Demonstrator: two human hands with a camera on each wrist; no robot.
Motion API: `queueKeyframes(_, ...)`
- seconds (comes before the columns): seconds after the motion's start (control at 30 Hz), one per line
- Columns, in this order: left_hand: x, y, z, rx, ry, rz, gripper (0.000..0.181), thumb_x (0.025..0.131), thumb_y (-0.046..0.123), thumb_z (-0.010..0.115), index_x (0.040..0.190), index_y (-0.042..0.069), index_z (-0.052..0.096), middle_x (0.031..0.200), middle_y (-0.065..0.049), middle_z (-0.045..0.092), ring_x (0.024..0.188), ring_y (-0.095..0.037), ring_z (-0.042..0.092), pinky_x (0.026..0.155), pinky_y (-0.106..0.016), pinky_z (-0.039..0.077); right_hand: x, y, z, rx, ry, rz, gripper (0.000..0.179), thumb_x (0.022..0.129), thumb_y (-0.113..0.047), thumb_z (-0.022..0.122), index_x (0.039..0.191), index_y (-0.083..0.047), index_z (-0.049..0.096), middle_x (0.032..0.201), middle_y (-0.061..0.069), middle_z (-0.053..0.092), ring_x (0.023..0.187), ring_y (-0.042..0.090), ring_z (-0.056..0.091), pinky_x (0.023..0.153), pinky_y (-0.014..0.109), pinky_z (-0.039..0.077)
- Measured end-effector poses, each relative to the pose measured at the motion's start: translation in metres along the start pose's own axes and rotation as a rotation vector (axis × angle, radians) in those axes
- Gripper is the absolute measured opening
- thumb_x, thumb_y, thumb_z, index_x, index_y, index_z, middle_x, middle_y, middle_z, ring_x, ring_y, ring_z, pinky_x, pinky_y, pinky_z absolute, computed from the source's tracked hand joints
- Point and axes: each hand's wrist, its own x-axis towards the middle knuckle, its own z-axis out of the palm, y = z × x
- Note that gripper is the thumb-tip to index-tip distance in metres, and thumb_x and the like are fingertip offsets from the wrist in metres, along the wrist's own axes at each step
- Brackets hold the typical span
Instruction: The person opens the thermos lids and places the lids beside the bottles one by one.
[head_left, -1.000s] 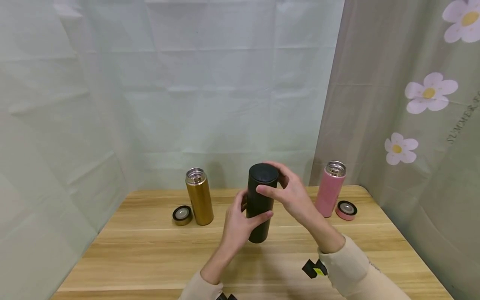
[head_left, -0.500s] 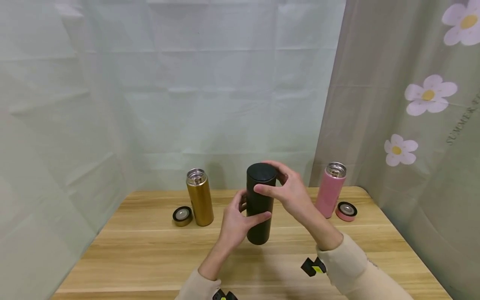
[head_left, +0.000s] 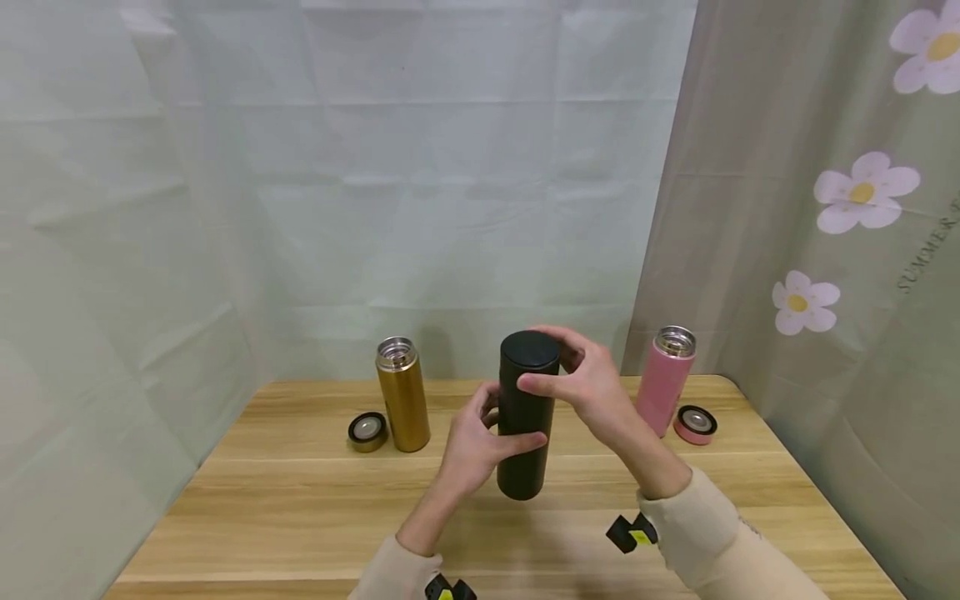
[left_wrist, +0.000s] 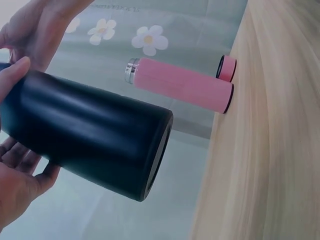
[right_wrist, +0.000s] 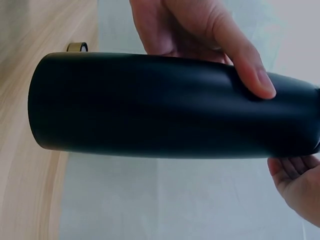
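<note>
A black thermos bottle (head_left: 525,408), nearly upright, is held in the air in the head view. Fingers and thumb of my left hand (head_left: 474,446) wrap round the middle of its body. Higher up, my right hand (head_left: 581,375) grips the lidded top, its thumb across the near side and the other fingers partly hidden behind. The left wrist view shows the bottom of the black bottle (left_wrist: 95,132) apart from the tabletop. Seen from the right wrist, the black bottle (right_wrist: 155,107) lies across the picture with both hands on it.
On the wooden table (head_left: 300,517) stand an uncapped gold bottle (head_left: 403,400) at left and an uncapped pink bottle (head_left: 665,383) at right. A gold lid (head_left: 367,432) and a pink lid (head_left: 695,425) lie beside them. Fabric curtains (head_left: 450,208) hang behind.
The black bottle and both hands have shifted slightly down in the head view. Both grips look the same, and the gold and pink bottles stay where they stood.
</note>
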Motion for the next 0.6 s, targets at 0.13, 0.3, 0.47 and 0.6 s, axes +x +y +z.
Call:
queueKeyframes(0.13,0.0016,-0.0034,-0.0019,-0.026,-0.040,0.003,0.066,0.079,0.027,0.094,0.134,0.016,0.059,0.128,-0.002,0.065,0.119,-0.022,0.062,0.110,-0.055,0.046,-0.0009,0.0015,-0.0035,0.017,-0.031,0.000,0.067,0.078,-0.029,0.093,0.137,-0.014,0.066,0.119,0.008,0.072,0.109,0.029,0.068,0.098,0.051,0.051)
queueKeyframes(0.3,0.0021,-0.0048,-0.0027,-0.063,-0.086,0.000,0.068,0.080,0.027,0.092,0.137,0.016,0.056,0.130,-0.003,0.063,0.120,-0.023,0.060,0.112,-0.056,0.043,-0.0010,0.0038,-0.0062,0.091,-0.077,-0.003,0.069,0.080,-0.034,0.091,0.139,-0.011,0.063,0.119,0.012,0.071,0.105,0.033,0.068,0.093,0.048,0.054)
queueKeyframes(0.47,0.0018,-0.0018,-0.0029,-0.066,-0.103,-0.017,0.076,0.084,0.031,0.089,0.148,0.019,0.049,0.137,-0.002,0.060,0.126,-0.022,0.057,0.115,-0.055,0.039,0.0019,0.0049,-0.0074,0.167,-0.098,0.008,0.068,0.085,-0.031,0.086,0.143,-0.010,0.058,0.126,0.014,0.068,0.110,0.031,0.067,0.096,0.046,0.054)
queueKeyframes(0.6,0.0014,-0.0001,-0.0029,-0.036,-0.064,-0.011,0.076,0.083,0.030,0.090,0.147,0.019,0.050,0.136,-0.002,0.063,0.125,-0.022,0.059,0.114,-0.053,0.041,0.0024,0.0029,-0.0064,0.134,-0.105,0.009,0.068,0.089,-0.035,0.083,0.147,-0.014,0.056,0.132,0.012,0.067,0.115,0.030,0.066,0.099,0.048,0.053)
